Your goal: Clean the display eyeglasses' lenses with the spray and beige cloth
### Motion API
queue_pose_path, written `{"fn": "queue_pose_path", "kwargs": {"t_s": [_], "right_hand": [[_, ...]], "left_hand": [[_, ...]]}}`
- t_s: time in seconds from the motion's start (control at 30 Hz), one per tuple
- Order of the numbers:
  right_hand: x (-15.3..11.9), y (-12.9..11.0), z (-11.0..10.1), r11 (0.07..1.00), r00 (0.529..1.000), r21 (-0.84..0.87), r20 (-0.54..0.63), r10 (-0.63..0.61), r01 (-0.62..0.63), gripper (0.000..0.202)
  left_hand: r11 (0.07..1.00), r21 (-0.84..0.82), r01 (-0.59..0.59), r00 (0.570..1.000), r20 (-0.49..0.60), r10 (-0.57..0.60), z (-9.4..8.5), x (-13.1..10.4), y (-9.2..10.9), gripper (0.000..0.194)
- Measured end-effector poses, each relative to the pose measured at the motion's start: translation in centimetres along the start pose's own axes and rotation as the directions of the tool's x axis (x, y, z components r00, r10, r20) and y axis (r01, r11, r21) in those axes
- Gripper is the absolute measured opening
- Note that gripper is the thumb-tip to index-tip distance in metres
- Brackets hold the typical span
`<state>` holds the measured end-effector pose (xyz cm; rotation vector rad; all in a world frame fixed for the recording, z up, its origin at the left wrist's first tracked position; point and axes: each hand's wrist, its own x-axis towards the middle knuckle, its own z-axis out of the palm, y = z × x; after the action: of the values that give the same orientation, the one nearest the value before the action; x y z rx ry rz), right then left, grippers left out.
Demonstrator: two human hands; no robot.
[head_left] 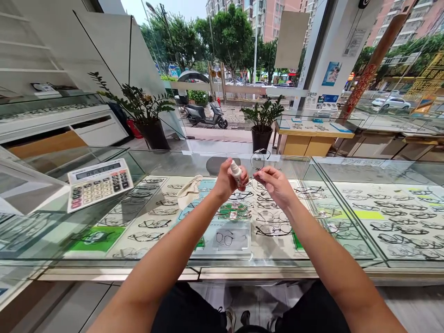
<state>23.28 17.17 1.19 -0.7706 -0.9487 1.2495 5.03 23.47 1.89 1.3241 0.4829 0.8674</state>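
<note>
Above the glass counter, my left hand (229,178) is wrapped round a small white spray bottle (236,170), its nozzle pointing up. Close by on the right, my right hand (274,182) pinches a pair of thin-rimmed eyeglasses (257,161), held up with a round lens above the fingertips. The bottle and the glasses are a small distance apart. A beige cloth (189,193) lies on the counter to the left of my left hand.
A calculator (100,184) rests on the glass counter (166,159) at the left. Many eyeglasses are laid out in rows under the glass. Potted plants (262,136) stand beyond the counter, before a window.
</note>
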Motion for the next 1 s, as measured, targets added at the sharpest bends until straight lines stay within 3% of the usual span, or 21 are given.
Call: {"fn": "queue_pose_path", "kwargs": {"t_s": [0.2,0.53,0.77,1.0], "right_hand": [[-0.3,0.4,0.4,0.987,0.999,-0.161,0.026,-0.022,0.026,0.044],[-0.3,0.8,0.6,0.975,0.998,-0.219,0.062,-0.016,0.03,0.044],[-0.2,0.7,0.3,0.977,0.998,-0.212,0.061,-0.017,0.029,0.042],[0.4,0.5,-0.5,0.996,0.997,-0.074,-0.056,-0.044,0.04,0.038]], "left_hand": [[0.944,0.317,-0.086,0.989,-0.09,0.12,-1.4,0.8,-1.4,0.069],[0.894,0.43,-0.125,0.975,-0.111,0.19,-1.1,0.7,-1.8,0.057],[0.842,0.519,-0.151,0.972,-0.076,0.221,-1.6,0.7,-1.8,0.06],[0.72,0.681,-0.133,0.99,0.065,0.121,-0.9,-0.2,-1.8,0.057]]}}
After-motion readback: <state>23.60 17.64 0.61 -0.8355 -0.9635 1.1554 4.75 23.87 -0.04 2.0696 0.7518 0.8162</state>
